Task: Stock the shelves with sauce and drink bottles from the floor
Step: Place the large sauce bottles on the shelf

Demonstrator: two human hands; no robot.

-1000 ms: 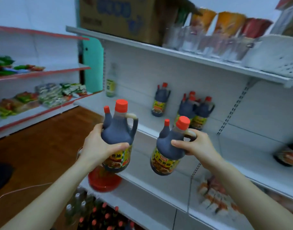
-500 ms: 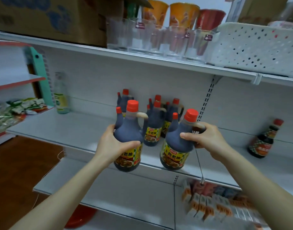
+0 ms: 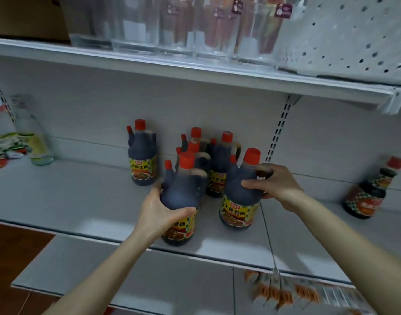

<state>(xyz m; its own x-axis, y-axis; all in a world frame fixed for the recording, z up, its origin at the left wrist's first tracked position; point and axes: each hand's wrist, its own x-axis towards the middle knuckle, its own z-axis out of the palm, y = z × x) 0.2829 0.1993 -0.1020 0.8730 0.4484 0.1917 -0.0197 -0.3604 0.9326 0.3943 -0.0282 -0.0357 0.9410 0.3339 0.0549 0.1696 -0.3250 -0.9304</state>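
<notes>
The left hand and right hand are lowering bottles onto the shelf: the right bottle is now standing beside the cluster, the left bottle seemingly touching down at the edge.

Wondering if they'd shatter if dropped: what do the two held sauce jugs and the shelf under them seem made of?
The left-hand jug and right-hand jug: probably clear plastic, given moulded loop handles. The shelf: likely painted sheet metal, matte white, thin folded front edge.

Left hand, right hand: both outstretched, curled.
</notes>
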